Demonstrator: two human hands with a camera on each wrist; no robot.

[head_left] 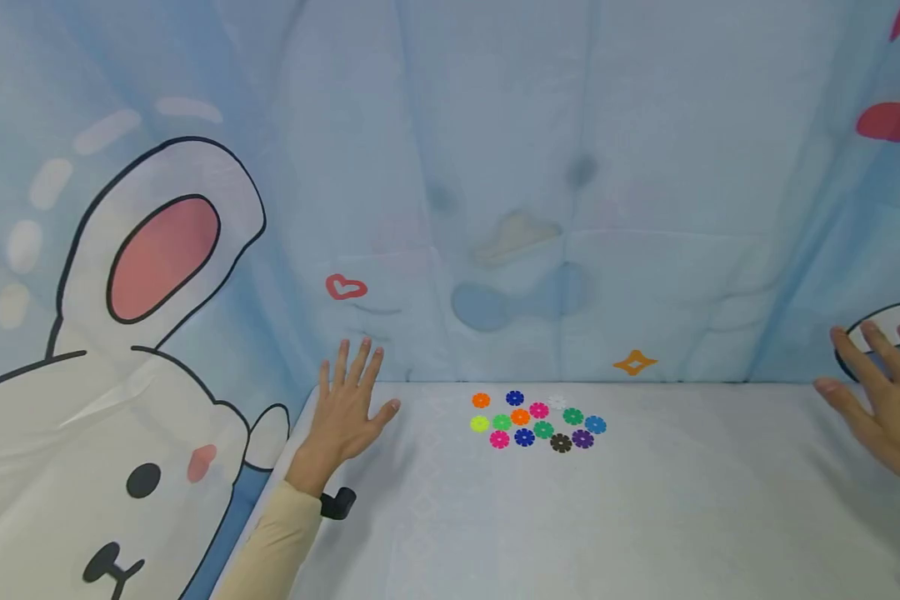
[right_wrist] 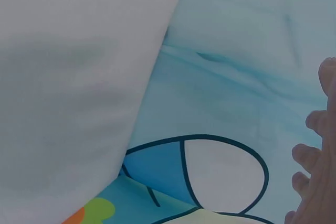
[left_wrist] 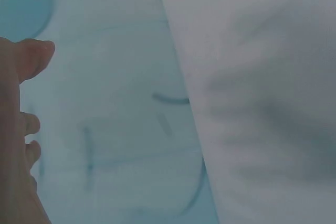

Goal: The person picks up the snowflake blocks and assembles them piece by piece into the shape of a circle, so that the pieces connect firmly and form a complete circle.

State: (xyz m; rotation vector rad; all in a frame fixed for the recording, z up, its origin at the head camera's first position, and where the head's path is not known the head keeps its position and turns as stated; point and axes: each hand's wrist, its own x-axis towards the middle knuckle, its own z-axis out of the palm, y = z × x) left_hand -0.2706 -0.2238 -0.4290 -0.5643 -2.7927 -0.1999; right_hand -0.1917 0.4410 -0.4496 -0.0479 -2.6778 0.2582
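I see my left hand (head_left: 348,408) flat, fingers spread, lower centre-left on the white tabletop (head_left: 645,517); right hand (head_left: 881,400) spread at right edge. Small colourful plastic flower discs (head_left: 537,422) cluster between. No writing. Only the head view shows the cluster.

Thirteen small flower-shaped discs (head_left: 537,422) lay clustered near the far edge of the white table (head_left: 645,517). By colour there were two orange, two dark blue, two pink, three green, one yellow-green, one light blue, one purple and one black. A faint white one may have lain among them, too pale to tell. Two hands showed: the left hand (head_left: 348,414) and the right hand (head_left: 885,400).
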